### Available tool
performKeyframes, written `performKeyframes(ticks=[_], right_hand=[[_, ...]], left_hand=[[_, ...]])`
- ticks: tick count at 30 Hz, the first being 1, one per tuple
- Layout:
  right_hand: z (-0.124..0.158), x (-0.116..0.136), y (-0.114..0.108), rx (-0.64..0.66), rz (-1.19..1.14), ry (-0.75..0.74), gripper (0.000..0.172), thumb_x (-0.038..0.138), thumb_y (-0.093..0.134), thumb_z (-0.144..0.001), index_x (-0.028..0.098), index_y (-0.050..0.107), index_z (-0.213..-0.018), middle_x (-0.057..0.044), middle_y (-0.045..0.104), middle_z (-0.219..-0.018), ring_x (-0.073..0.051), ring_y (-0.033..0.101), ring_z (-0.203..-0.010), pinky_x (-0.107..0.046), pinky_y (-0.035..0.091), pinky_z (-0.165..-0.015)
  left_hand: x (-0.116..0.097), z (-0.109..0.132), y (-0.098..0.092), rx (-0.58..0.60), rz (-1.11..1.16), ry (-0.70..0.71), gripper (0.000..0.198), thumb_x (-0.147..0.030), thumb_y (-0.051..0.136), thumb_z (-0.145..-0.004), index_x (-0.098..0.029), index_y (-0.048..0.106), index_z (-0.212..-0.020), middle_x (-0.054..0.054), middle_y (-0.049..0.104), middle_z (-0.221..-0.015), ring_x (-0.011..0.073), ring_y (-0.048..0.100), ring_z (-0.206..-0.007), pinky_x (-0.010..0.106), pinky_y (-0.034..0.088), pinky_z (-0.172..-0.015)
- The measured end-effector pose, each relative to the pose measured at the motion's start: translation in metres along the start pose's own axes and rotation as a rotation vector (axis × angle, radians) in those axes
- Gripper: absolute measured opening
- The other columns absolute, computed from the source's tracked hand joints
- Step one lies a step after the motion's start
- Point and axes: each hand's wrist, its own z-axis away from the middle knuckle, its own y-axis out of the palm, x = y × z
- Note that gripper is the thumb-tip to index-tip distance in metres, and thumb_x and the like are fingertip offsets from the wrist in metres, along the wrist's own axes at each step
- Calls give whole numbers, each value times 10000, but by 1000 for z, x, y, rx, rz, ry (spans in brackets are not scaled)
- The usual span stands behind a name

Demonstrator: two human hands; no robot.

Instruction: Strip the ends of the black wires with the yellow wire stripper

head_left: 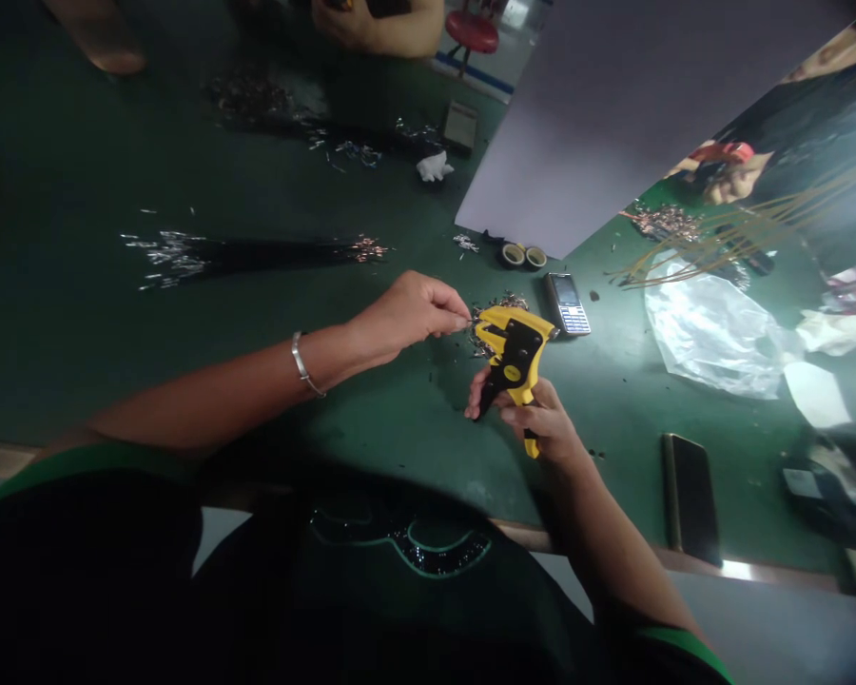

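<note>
Head cam | your L hand [406, 316] pinching wire [465, 323] at yellow wire stripper [515, 357], held in R hand [535, 423] | done: black wire bundle [257, 252] fwd of hands, ends bare | left: tan wires [720, 238] far right

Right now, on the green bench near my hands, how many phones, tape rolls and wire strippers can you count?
Phones: 2 (keypad mobile phone, black smartphone)
Tape rolls: 2 (tape rolls)
Wire strippers: 1 (yellow wire stripper)
Total: 5
</note>
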Motion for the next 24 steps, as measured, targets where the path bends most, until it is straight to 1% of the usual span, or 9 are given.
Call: performKeyframes(ticks=[5, 10, 19, 24], right_hand=[[0, -2, 0, 43, -27, -33, 393, 297, 739, -697, 172, 657, -1060, -64, 663, -831, -228, 622, -703, -416, 528, -691], [0, -3, 0, 67, -35, -44, 367, 273, 738, -718, 163, 656, -1058, -63, 663, -804, -214, 622, -689, -390, 519, -669], [1, -6, -1, 70, 10, -65, 324, 294, 749, -749, 149, 646, -1019, -60, 657, -752, -207, 621, -626, -387, 526, -620], [4, -8, 3, 20, 4, -65, 283, 293, 756, -760, 141, 650, -973, -52, 647, -734, -193, 606, -595, -367, 519, -581]], left_hand=[[-1, -1, 0, 6, -41, 3, 87, -65, 667, -667, -130, 725, -672, -3, 619, -574, 65, 491, -535, 217, 372, -526], [0, -3, -3, 28, -73, 42, 82, -69, 684, -663, -140, 726, -662, -9, 630, -577, 72, 511, -555, 229, 413, -579], [0, -5, -6, 70, -106, 80, 87, -65, 687, -660, -137, 734, -673, -13, 617, -571, 77, 515, -569, 239, 415, -602], [0, -6, -7, 80, -123, 89, 89, -78, 684, -647, -141, 738, -678, -4, 645, -614, 82, 540, -593, 241, 423, -617]])
